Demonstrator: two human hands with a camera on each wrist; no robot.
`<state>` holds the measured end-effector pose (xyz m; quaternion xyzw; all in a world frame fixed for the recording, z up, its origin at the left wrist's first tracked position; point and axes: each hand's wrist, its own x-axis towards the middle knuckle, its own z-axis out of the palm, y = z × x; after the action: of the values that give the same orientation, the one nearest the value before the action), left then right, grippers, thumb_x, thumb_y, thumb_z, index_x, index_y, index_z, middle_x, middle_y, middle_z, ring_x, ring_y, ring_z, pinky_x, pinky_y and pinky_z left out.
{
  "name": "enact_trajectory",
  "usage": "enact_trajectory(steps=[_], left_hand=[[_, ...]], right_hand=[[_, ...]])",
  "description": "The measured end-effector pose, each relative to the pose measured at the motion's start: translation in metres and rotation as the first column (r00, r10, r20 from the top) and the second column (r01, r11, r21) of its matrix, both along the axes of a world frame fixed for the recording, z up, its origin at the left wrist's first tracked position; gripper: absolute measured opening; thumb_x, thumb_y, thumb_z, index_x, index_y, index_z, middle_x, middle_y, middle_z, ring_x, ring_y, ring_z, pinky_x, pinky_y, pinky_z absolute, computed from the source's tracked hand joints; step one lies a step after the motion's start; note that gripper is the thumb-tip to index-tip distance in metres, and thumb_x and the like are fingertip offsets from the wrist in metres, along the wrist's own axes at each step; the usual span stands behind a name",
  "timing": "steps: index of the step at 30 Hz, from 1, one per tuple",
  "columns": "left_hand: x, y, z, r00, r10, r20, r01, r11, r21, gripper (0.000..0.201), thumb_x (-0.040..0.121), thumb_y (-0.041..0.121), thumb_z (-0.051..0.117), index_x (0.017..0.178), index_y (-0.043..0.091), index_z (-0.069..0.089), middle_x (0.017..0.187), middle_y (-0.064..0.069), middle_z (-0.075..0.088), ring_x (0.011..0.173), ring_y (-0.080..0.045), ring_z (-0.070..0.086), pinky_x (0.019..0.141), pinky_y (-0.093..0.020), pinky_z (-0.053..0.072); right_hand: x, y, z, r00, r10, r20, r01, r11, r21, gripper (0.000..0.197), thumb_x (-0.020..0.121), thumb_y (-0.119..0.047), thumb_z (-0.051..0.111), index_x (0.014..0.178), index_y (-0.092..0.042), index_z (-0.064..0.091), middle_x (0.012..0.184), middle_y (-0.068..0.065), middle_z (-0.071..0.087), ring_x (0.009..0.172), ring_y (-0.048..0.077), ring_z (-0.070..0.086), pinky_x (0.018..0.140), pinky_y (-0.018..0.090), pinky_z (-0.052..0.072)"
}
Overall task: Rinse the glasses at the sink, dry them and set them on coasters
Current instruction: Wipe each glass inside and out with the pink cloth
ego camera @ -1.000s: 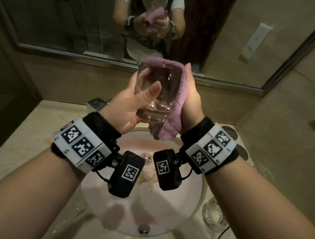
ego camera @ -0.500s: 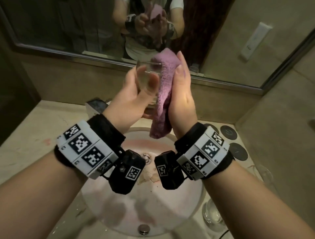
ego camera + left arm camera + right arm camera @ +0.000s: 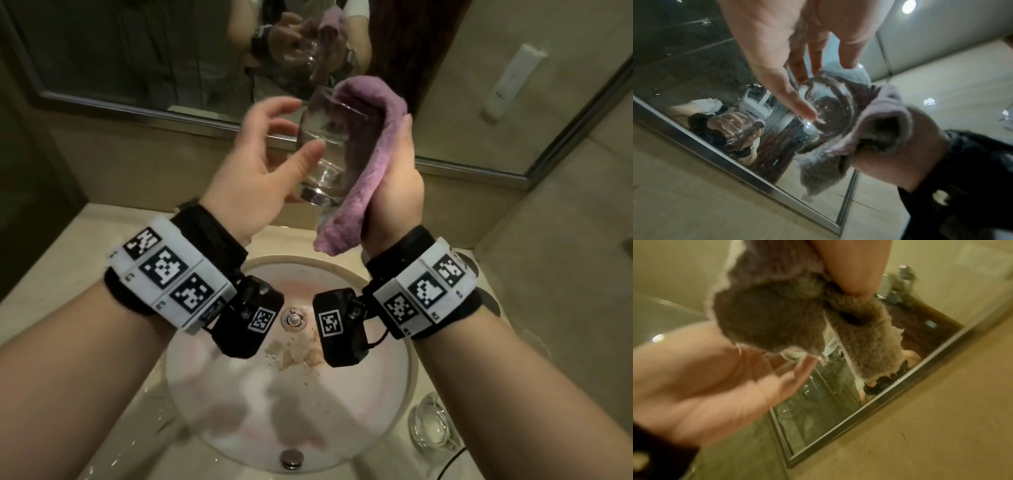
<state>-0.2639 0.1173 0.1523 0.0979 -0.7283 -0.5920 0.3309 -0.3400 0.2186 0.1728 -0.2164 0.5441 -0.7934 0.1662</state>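
Both hands are raised together above the sink, working on one glass. Left hand sits at the glass's left side with its fingers spread and only loosely curved; the thumb tip and upper fingertips touch the wall lightly, so it steadies the glass and does not clamp it. From the left wrist view the same fingers reach down to the thick round base, thumb lying across it.

The glass is a clear, short tumbler with a heavy base, held roughly upright and tilted a little, its rim near the lower edge of the mirror. Its wall shows reflections and a faint pink cast from what lies behind it.

A purple cloth is draped over the rim and down the right side, its loose end hanging below the base. Right hand presses this cloth flat against the glass, fingers extended upward behind the fabric; in the right wrist view the thumb pins the bunched cloth.

Further right, a second glass stands on the tabletop beside the sink, and dark round coasters peek out behind the right wristband.
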Motion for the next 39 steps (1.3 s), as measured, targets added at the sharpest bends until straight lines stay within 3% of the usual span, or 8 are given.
enact_trajectory(steps=[5,11,14,20,23,28,31,39], left_hand=[[0.002,0.017,0.0,0.988,-0.139,-0.06,0.148,0.972,0.182,0.075,0.057,0.083,0.055,0.117,0.04,0.044,0.116,0.014,0.061,0.112,-0.012,0.059,0.091,-0.04,0.049],[0.001,0.011,0.001,0.892,-0.45,-0.044,0.437,0.833,0.34,0.108,0.037,0.038,0.091,0.129,0.037,0.035,0.119,0.009,0.056,0.08,-0.013,0.07,0.051,-0.024,0.051],[0.001,0.006,0.005,0.901,-0.432,-0.035,0.408,0.82,0.401,0.115,0.037,0.047,0.089,0.132,0.035,0.026,0.125,0.003,0.05,0.098,-0.019,0.067,0.069,-0.033,0.056],[0.001,0.015,0.009,0.998,-0.067,-0.013,0.067,0.998,0.016,0.052,0.082,0.062,0.052,0.125,0.037,0.036,0.118,0.008,0.054,0.102,-0.01,0.06,0.084,-0.039,0.053],[0.003,0.022,0.012,0.994,-0.109,-0.01,0.109,0.99,0.094,0.075,0.06,0.083,0.049,0.12,0.039,0.039,0.115,0.012,0.06,0.109,-0.009,0.059,0.091,-0.038,0.049],[0.005,0.02,0.01,0.945,-0.322,-0.066,0.327,0.905,0.271,0.081,0.042,0.047,0.09,0.109,0.029,0.048,0.094,0.015,0.068,0.084,-0.005,0.067,0.061,-0.021,0.053],[0.006,0.016,0.007,0.922,-0.388,-0.012,0.37,0.871,0.324,0.078,0.054,0.006,0.079,0.112,0.035,0.036,0.108,0.003,0.06,0.084,-0.012,0.069,0.061,-0.029,0.057],[0.02,0.0,-0.015,0.946,-0.27,0.18,0.197,0.919,0.343,0.065,0.06,0.026,0.083,0.108,0.034,0.041,0.116,-0.003,0.048,0.068,-0.021,0.065,0.046,-0.02,0.048]], right_hand=[[0.011,-0.005,-0.008,0.996,-0.074,-0.057,0.078,0.993,0.083,0.07,0.086,-0.056,0.03,0.134,-0.009,0.049,0.13,0.008,0.058,0.122,0.019,0.053,0.109,0.042,0.037],[-0.005,0.012,-0.004,0.956,0.186,0.226,-0.194,0.981,0.01,0.048,0.101,-0.043,0.028,0.088,-0.008,0.059,0.076,0.007,0.066,0.071,0.021,0.063,0.071,0.034,0.055],[-0.004,0.014,-0.003,0.945,0.239,0.224,-0.236,0.971,-0.038,0.055,0.101,-0.047,0.027,0.111,-0.002,0.057,0.092,0.013,0.065,0.082,0.026,0.062,0.081,0.04,0.052],[0.007,0.004,-0.005,1.0,0.026,-0.013,-0.026,1.0,0.001,0.064,0.095,-0.056,0.033,0.139,-0.01,0.041,0.135,0.015,0.052,0.125,0.025,0.05,0.111,0.046,0.035],[0.015,0.0,-0.008,0.99,-0.035,-0.136,0.038,0.999,0.02,0.06,0.097,-0.047,0.026,0.142,-0.009,0.034,0.137,0.016,0.049,0.127,0.025,0.048,0.109,0.042,0.038],[0.004,0.009,-0.008,0.995,0.048,0.084,-0.057,0.994,0.098,0.041,0.101,-0.045,0.032,0.103,-0.016,0.061,0.106,0.012,0.068,0.104,0.028,0.064,0.099,0.048,0.047],[-0.007,0.012,-0.005,0.994,0.06,0.09,-0.074,0.984,0.165,0.045,0.101,-0.041,0.036,0.074,-0.013,0.059,0.062,0.0,0.064,0.064,0.015,0.062,0.079,0.032,0.053],[-0.042,0.029,0.009,0.74,0.037,-0.671,0.445,0.722,0.531,0.03,0.094,-0.042,0.052,0.112,-0.019,0.048,0.083,-0.018,0.049,0.073,-0.004,0.047,0.071,0.017,0.039]])
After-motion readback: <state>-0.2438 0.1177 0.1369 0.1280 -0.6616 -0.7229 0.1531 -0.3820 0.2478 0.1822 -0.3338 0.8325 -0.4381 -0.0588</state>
